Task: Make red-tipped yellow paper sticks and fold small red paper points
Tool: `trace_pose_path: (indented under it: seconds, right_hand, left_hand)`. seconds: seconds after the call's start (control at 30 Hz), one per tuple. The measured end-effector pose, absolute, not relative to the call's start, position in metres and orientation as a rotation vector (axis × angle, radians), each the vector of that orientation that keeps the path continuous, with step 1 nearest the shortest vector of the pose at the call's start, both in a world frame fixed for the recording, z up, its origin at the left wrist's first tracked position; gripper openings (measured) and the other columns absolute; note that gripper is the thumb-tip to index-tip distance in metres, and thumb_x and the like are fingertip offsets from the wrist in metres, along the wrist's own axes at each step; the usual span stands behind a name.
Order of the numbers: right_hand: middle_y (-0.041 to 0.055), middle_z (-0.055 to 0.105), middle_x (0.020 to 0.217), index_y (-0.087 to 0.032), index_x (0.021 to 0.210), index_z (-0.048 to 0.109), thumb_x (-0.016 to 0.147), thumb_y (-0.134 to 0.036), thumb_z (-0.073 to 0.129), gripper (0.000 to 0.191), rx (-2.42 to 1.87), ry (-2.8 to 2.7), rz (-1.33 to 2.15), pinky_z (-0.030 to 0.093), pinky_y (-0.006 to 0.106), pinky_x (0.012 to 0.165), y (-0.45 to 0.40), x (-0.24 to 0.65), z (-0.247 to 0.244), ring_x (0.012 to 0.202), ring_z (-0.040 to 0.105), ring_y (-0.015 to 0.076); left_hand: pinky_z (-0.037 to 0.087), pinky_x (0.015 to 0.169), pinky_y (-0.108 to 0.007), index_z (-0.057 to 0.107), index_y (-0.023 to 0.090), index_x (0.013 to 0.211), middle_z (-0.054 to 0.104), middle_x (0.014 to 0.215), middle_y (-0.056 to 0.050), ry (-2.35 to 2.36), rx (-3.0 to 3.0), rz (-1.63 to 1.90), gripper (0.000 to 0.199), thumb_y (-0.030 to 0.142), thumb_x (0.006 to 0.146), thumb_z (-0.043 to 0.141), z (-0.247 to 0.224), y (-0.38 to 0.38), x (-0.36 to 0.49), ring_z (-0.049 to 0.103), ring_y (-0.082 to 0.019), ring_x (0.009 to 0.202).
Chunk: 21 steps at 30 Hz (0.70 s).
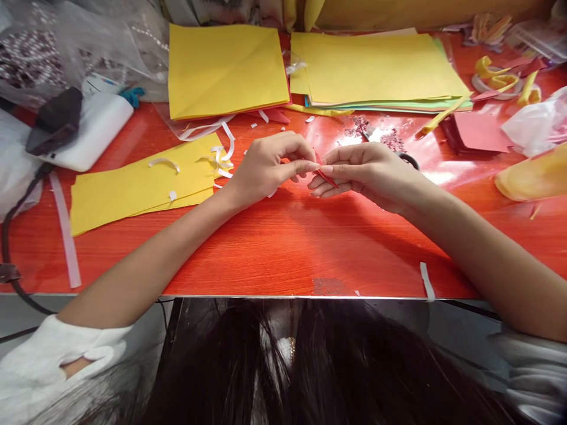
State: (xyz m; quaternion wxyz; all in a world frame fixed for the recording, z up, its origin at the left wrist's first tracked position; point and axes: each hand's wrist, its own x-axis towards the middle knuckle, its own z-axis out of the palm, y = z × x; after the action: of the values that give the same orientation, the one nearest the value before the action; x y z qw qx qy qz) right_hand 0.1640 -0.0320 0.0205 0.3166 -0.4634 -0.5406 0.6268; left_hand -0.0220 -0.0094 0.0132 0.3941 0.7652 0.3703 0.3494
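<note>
Both hands meet above the middle of the red table [266, 254]. My left hand [277, 162] pinches the upper end of a small red paper piece [328, 178] between thumb and fingertips. My right hand [365, 171] grips the same piece from the other side, thumb on top and the lower fingers stretched beneath it. The paper looks narrow and folded or rolled; its exact shape is partly covered by the fingers. Yellow paper strips [146, 183] lie to the left of my left hand, with white paper curls [227, 141] at their right end.
Two yellow paper stacks [228, 71] [376, 68] lie at the back. Dark scissors handles [408, 159] show behind my right wrist. Red paper squares [482, 131] and a yellow roll [534, 174] are at the right. A white device [95, 133] with a black cable sits at the left.
</note>
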Motion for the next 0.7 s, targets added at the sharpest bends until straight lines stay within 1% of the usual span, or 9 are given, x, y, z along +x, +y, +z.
trace_pose_path:
  seconds: [0.17, 0.27, 0.37, 0.47, 0.57, 0.7]
  right_hand:
    - [0.0088, 0.069, 0.085, -0.011, 0.084, 0.065, 0.077, -0.017, 0.065, 0.009, -1.194, -1.417, 1.714, 0.057, 0.030, 0.079, -0.030, 0.168, 0.019, 0.079, 0.069, 0.0171]
    - [0.0090, 0.069, 0.083, -0.010, 0.085, 0.066, 0.075, -0.015, 0.066, 0.011, -1.198, -1.416, 1.778, 0.058, 0.030, 0.078, -0.028, 0.171, 0.019, 0.079, 0.069, 0.0182]
    - [0.0079, 0.069, 0.081, -0.009, 0.086, 0.065, 0.074, -0.014, 0.067, 0.013, -1.202, -1.402, 1.787, 0.058, 0.030, 0.078, -0.028, 0.173, 0.020, 0.079, 0.069, 0.0182]
    - [0.0072, 0.070, 0.081, -0.009, 0.085, 0.065, 0.072, -0.013, 0.068, 0.014, -1.172, -1.397, 1.780, 0.058, 0.028, 0.077, -0.028, 0.173, 0.019, 0.077, 0.069, 0.0177]
    - [0.0074, 0.070, 0.081, -0.009, 0.083, 0.065, 0.072, -0.013, 0.068, 0.013, -1.157, -1.393, 1.770, 0.058, 0.028, 0.078, -0.029, 0.173, 0.018, 0.078, 0.069, 0.0180]
    - [0.0088, 0.071, 0.084, -0.009, 0.085, 0.066, 0.074, -0.016, 0.066, 0.013, -1.150, -1.397, 1.811, 0.058, 0.027, 0.076, -0.029, 0.173, 0.019, 0.078, 0.069, 0.0179]
  left_hand:
    - [0.049, 0.071, -0.022, 0.060, 0.015, 0.074, 0.063, 0.081, -0.002, 0.997, 1.907, 0.892, 0.004, 0.018, 0.077, 0.059, 0.012, -0.011, -0.020, 0.061, -0.010, 0.077]
    - [0.049, 0.069, -0.022, 0.057, 0.015, 0.076, 0.061, 0.078, -0.001, 0.956, 1.887, 0.917, 0.004, 0.018, 0.079, 0.057, 0.006, -0.009, -0.020, 0.061, -0.008, 0.073]
    - [0.050, 0.067, -0.022, 0.056, 0.016, 0.080, 0.060, 0.078, 0.000, 0.897, 1.900, 0.960, 0.005, 0.021, 0.082, 0.055, -0.001, -0.004, -0.022, 0.060, -0.008, 0.071]
    - [0.050, 0.069, -0.024, 0.057, 0.017, 0.082, 0.060, 0.082, -0.001, 0.816, 2.023, 0.964, 0.008, 0.025, 0.081, 0.058, -0.005, 0.001, -0.024, 0.059, -0.010, 0.076]
    - [0.049, 0.074, -0.027, 0.059, 0.017, 0.081, 0.058, 0.090, -0.004, 0.757, 2.182, 0.938, 0.009, 0.025, 0.079, 0.061, -0.005, 0.002, -0.025, 0.057, -0.013, 0.084]
    - [0.048, 0.072, -0.027, 0.060, 0.017, 0.080, 0.056, 0.092, -0.006, 0.765, 2.227, 0.952, 0.007, 0.023, 0.079, 0.061, -0.003, 0.001, -0.026, 0.055, -0.013, 0.084]
